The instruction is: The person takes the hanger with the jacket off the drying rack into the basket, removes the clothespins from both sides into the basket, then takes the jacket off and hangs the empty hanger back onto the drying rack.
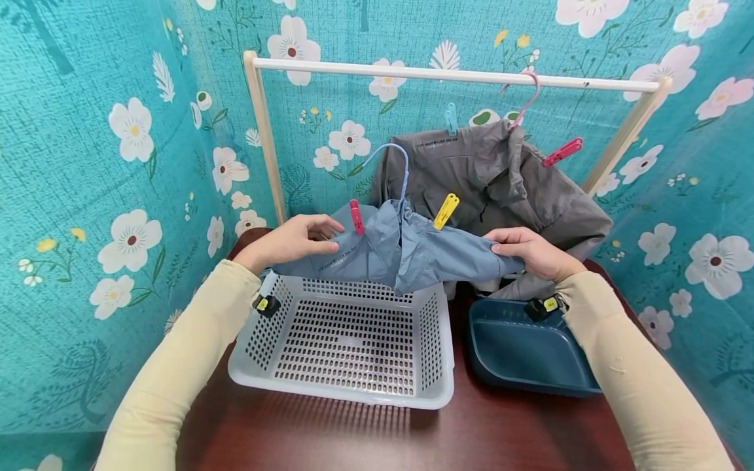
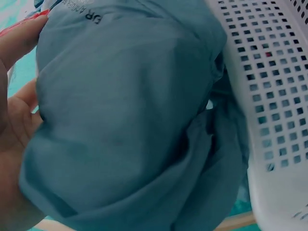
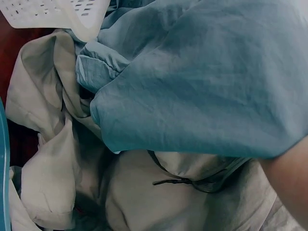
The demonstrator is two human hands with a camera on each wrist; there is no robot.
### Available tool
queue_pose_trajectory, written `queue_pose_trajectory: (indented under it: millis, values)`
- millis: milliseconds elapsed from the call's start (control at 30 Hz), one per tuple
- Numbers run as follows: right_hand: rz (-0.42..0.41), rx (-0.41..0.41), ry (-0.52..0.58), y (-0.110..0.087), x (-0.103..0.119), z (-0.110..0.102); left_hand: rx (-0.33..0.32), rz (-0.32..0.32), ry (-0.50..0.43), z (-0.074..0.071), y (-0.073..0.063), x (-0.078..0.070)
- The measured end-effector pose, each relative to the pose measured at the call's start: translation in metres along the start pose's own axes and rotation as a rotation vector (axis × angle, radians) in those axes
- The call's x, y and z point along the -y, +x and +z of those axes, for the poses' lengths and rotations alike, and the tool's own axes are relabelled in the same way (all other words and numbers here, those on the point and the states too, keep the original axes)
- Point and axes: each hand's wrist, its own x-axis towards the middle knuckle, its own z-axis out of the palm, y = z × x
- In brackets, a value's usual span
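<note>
A blue jacket (image 1: pixel 377 248) on a blue hanger (image 1: pixel 406 171) spreads between both hands, over the back of the white basket (image 1: pixel 353 394). A red clothespin (image 1: pixel 357 217) and a yellow clothespin (image 1: pixel 446 211) are clipped to its shoulders. The left hand (image 1: pixel 297 241) rests at the jacket's left shoulder, with a gap between thumb and fingers; in the left wrist view the blue fabric (image 2: pixel 125 106) partly hides it. With thumb and fingers, the right hand (image 1: pixel 533 252) pinches the other sleeve. In the right wrist view blue cloth (image 3: pixel 207 91) covers its fingers.
Behind, a grey jacket (image 1: pixel 459 163) hangs by a pink hanger (image 1: pixel 526 98) on the rack's white rod (image 1: pixel 365 68), with blue and red clothespins on it. A dark blue basin (image 1: pixel 530 356) stands right of the basket on the brown table (image 1: pixel 377 438).
</note>
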Motion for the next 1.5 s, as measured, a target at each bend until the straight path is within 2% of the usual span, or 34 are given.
queue_pose_trajectory:
  millis: [133, 233, 400, 600, 767, 833, 933, 1100, 1333, 1500]
  values:
    - [0.0, -0.007, 0.008, -0.001, -0.002, -0.001, -0.006, 0.027, 0.003, 0.007, -0.001, 0.002]
    - [0.005, -0.016, 0.007, -0.001, -0.005, -0.002, -0.037, 0.045, 0.027, 0.012, -0.001, 0.003]
    - [0.028, -0.019, -0.025, -0.002, -0.007, -0.004, -0.088, 0.018, 0.041, 0.018, -0.001, 0.002]
    - [0.103, -0.081, -0.183, -0.003, -0.005, -0.005, -0.08, -0.01, -0.031, 0.022, 0.0, 0.004]
    - [0.191, -0.157, -0.35, -0.001, 0.001, -0.002, -0.077, 0.001, -0.06, 0.024, 0.0, 0.006]
    - [0.203, -0.192, -0.404, 0.002, 0.004, 0.001, -0.081, 0.005, -0.068, 0.025, 0.0, 0.006]
    - [0.177, -0.234, -0.431, 0.007, 0.008, 0.008, -0.09, 0.002, -0.078, 0.026, 0.0, 0.007]
    - [0.121, -0.278, -0.358, 0.017, 0.018, 0.022, -0.099, -0.015, -0.098, 0.028, 0.001, 0.009]
    - [0.141, -0.343, -0.208, 0.03, 0.026, 0.033, -0.106, -0.024, -0.118, 0.03, 0.002, 0.01]
    - [0.105, -0.34, -0.108, 0.036, 0.025, 0.037, -0.114, -0.009, -0.127, 0.031, 0.003, 0.009]
